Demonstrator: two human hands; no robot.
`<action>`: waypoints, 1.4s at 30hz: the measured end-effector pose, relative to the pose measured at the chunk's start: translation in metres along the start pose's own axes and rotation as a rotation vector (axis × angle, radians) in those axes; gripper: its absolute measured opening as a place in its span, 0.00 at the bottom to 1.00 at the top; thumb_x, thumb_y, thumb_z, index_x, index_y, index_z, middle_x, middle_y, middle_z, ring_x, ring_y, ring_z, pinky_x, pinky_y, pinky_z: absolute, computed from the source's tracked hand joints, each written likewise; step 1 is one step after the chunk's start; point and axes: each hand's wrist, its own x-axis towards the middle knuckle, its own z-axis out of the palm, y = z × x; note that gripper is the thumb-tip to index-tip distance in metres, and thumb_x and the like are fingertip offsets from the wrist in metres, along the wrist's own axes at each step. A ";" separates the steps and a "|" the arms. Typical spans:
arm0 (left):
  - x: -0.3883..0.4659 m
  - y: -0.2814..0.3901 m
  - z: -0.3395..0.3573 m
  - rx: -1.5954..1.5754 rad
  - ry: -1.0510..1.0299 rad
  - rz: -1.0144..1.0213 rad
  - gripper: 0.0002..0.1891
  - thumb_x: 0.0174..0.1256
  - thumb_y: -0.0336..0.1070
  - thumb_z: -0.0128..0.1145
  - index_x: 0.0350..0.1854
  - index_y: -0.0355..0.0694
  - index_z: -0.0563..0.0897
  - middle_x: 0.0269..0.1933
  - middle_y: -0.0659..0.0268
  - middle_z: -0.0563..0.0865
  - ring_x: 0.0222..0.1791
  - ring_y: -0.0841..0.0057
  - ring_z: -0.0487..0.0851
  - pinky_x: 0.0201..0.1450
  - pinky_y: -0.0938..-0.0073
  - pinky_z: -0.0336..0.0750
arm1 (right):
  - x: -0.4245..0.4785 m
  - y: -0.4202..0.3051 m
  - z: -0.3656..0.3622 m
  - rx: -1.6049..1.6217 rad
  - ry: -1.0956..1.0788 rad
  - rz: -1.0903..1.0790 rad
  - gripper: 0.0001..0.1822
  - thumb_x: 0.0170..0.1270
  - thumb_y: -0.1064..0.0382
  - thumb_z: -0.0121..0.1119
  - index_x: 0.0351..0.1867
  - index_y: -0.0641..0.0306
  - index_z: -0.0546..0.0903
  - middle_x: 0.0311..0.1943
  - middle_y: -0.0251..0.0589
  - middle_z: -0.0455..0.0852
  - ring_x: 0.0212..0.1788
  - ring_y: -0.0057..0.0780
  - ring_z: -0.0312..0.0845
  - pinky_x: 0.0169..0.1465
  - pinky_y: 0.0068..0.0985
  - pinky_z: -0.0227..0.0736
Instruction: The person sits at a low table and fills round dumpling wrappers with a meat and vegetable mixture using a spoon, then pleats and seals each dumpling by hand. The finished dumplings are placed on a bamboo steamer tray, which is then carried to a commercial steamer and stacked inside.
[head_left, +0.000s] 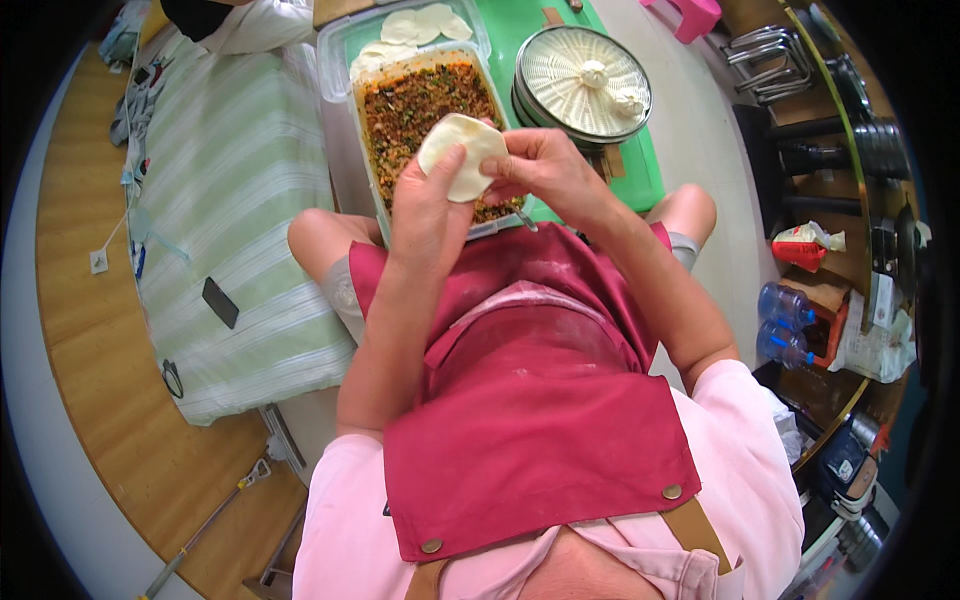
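A round, flat dough wrapper (466, 161) is held up between my two hands. My left hand (433, 199) supports it from below, with the thumb on its face. On its right edge, the thumb and fingers of my right hand (540, 161) pinch the dough. Beneath them stands a plastic tub (365, 161) of chopped, reddish-brown filling (420, 94) with green bits. A metal utensil handle (525, 218) sticks out at the tub's near right corner. More flat wrappers (424, 26) lie in a clear plastic container (330, 60) behind the tub.
To the right, a round steamer (551, 56) carries two pleated buns (593, 73) on its woven liner. It stands on a green tabletop (637, 169). At left is a striped cloth-covered surface (247, 187) with a phone (220, 303). Part of another person (259, 26) shows at upper left.
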 end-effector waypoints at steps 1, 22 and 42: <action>0.002 0.003 -0.006 -0.015 0.001 0.011 0.19 0.81 0.33 0.54 0.68 0.30 0.75 0.67 0.52 0.82 0.65 0.62 0.82 0.71 0.61 0.76 | 0.001 -0.004 0.000 -0.038 -0.018 0.014 0.15 0.75 0.63 0.63 0.53 0.75 0.85 0.42 0.45 0.92 0.42 0.26 0.91 0.48 0.25 0.89; -0.057 0.051 -0.068 -0.208 0.346 0.016 0.26 0.87 0.45 0.40 0.73 0.30 0.68 0.71 0.47 0.77 0.73 0.54 0.76 0.71 0.54 0.76 | -0.007 0.022 -0.025 -1.286 -0.141 -0.371 0.10 0.74 0.62 0.60 0.35 0.65 0.83 0.35 0.47 0.81 0.38 0.48 0.82 0.44 0.41 0.78; -0.049 0.030 -0.085 -0.373 0.325 -0.050 0.20 0.83 0.39 0.51 0.69 0.33 0.73 0.69 0.50 0.80 0.71 0.55 0.78 0.71 0.50 0.77 | 0.007 0.083 -0.067 -0.217 0.163 0.066 0.13 0.79 0.63 0.58 0.44 0.74 0.88 0.37 0.46 0.92 0.34 0.27 0.88 0.40 0.26 0.87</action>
